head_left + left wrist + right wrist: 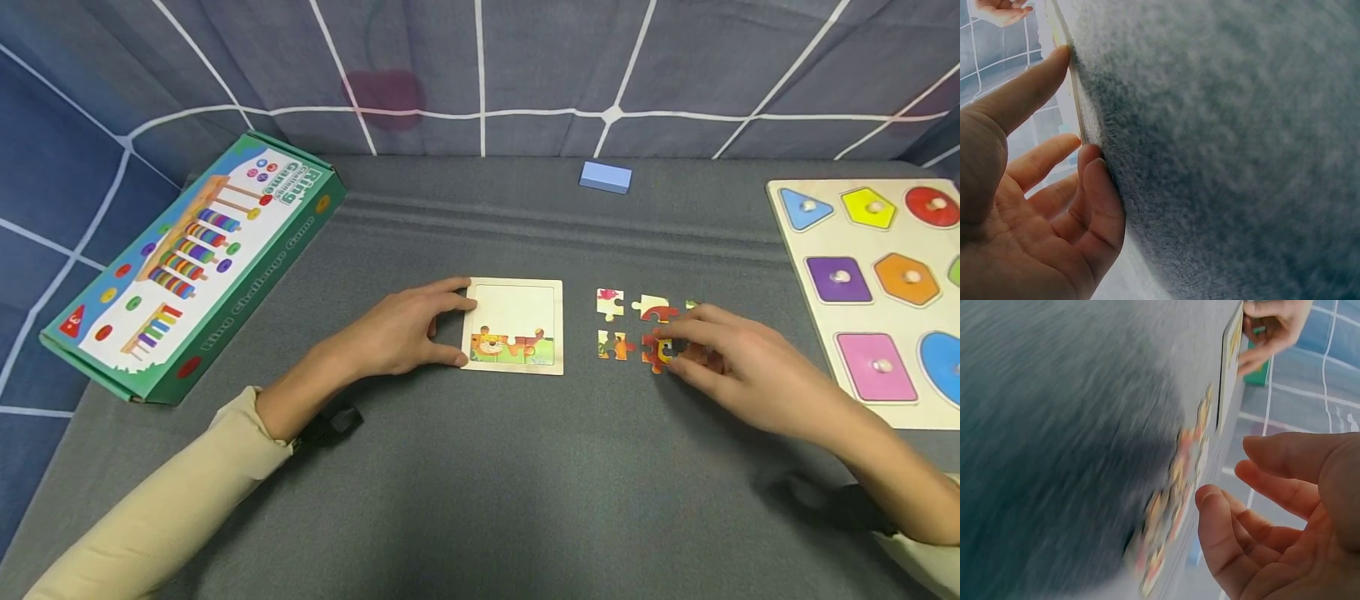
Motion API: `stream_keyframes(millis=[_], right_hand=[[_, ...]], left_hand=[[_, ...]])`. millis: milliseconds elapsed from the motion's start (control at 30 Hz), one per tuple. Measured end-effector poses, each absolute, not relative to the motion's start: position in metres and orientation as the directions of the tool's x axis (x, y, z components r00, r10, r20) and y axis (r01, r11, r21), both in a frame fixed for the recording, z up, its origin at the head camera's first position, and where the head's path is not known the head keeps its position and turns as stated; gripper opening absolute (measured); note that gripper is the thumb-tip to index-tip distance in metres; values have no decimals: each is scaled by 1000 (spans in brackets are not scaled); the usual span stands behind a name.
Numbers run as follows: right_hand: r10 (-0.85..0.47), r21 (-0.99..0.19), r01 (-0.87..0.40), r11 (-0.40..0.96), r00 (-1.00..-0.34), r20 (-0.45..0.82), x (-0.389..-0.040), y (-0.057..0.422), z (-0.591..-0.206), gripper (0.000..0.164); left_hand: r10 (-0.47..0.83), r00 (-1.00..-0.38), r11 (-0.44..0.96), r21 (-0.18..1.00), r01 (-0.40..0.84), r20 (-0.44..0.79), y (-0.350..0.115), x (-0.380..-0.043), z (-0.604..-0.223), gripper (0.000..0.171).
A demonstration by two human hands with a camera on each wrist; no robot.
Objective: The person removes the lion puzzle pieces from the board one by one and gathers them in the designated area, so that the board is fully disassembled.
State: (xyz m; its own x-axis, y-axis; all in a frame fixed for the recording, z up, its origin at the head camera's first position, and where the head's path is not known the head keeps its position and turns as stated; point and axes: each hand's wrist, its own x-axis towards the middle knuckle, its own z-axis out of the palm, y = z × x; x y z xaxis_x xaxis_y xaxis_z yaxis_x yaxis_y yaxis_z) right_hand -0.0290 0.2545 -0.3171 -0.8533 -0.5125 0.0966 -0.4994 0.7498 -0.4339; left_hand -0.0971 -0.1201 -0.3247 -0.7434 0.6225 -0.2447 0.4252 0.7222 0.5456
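A square wooden puzzle tray (pixel 517 371) lies on the table, its lower part filled with joined pieces showing an orange animal's face. My left hand (pixel 408 329) touches the tray's left edge, thumb at the lower corner and fingers farther up. In the left wrist view, those fingertips meet the thin edge of the tray (pixel 1074 94). Loose jigsaw pieces (pixel 612 345) lie to the right of the tray in two rows. Over the right end of these pieces is my right hand (pixel 738 367), hiding some. Thumb and fingers stand apart in the right wrist view, with nothing visible between them.
A green ring-game box (pixel 202 267) lies at the left. At the right is a wooden shape board (pixel 806 308) with knobbed coloured shapes. One blue block (pixel 605 177) sits near the back, before a hanging blue cloth (pixel 540 75) with white lines.
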Motion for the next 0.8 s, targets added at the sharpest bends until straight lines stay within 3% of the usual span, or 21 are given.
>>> stream_keyframes(millis=[200, 533, 800], right_hand=[[-572, -464, -549, 696, -813, 103, -36, 223, -316, 30], [-592, -561, -485, 671, -806, -11, -57, 161, -320, 33], [-643, -591, -493, 638, -763, -57, -72, 117, -325, 36]], left_hand=[[619, -743, 727, 543, 419, -255, -120, -98, -324, 68], [618, -742, 730, 542, 417, -261, -120, -98, -324, 68], [617, -741, 729, 548, 410, -265, -121, -98, -324, 67]])
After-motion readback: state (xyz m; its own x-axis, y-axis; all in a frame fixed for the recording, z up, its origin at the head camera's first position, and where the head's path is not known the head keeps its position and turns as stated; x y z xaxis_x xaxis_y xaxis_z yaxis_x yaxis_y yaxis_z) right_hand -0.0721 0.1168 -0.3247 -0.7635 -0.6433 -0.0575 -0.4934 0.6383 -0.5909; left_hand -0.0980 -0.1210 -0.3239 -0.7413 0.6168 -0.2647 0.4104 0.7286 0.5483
